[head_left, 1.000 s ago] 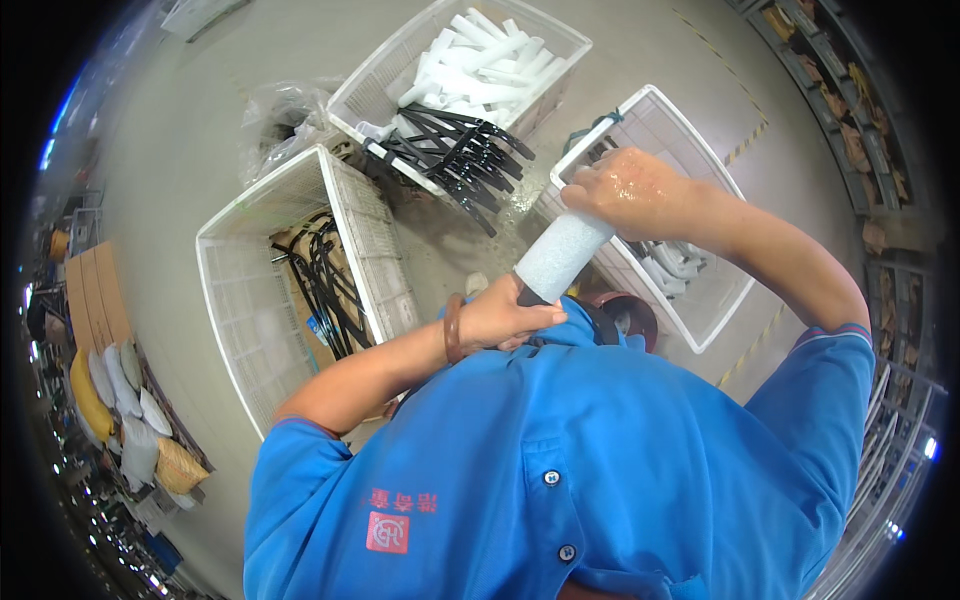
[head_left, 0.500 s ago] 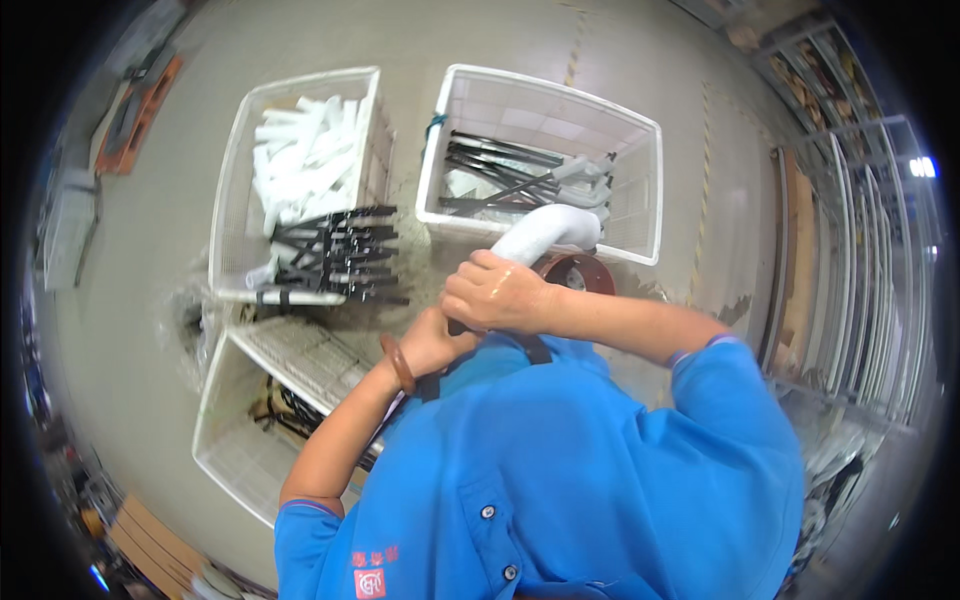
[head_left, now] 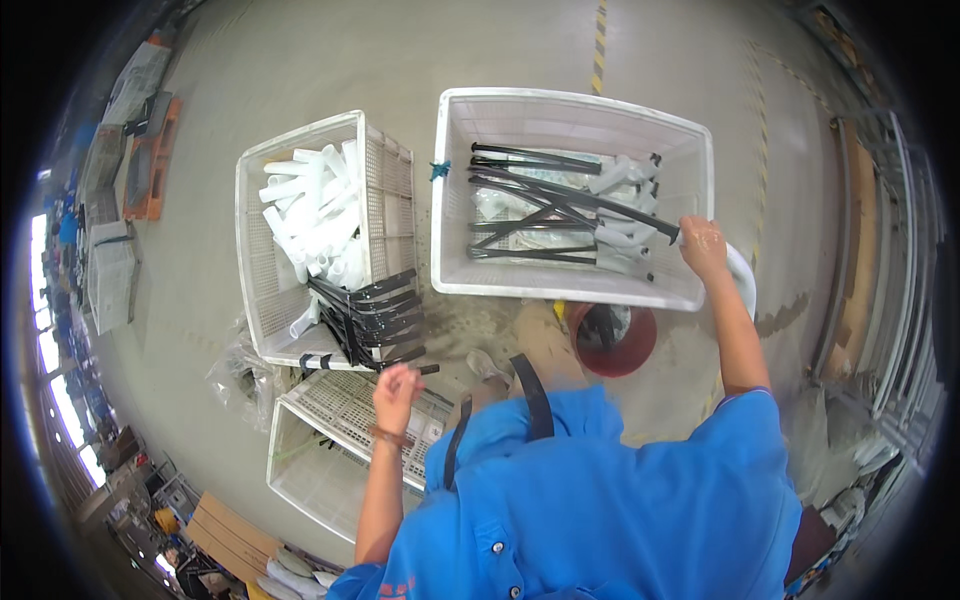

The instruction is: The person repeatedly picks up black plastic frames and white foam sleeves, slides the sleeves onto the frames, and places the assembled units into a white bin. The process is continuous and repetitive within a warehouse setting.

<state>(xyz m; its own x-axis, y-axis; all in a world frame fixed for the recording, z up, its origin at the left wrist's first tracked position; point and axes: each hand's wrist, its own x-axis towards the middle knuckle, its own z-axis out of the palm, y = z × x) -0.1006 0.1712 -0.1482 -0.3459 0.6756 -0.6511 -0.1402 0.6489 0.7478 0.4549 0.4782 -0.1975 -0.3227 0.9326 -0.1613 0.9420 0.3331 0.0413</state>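
My right hand is closed round a black rod at the right wall of the right-hand crate. A curved white foam sleeve shows on the far side of that hand. The rod slants left over other black rods with white sleeves lying inside the crate. My left hand, slightly blurred, has loosely bent fingers and no visible object in it. It is just below a stack of black rods on the near edge of the left crate.
White foam tubes fill much of the left crate. A tipped white crate lies near my left arm. A reddish-brown bucket stands before the right crate. Clear plastic wrap lies at left, racks at right.
My hands were together in front of me on the white-sleeved piece; now they are apart. The right hand has carried the piece rightward to the crate, and the left has moved toward the black rods.
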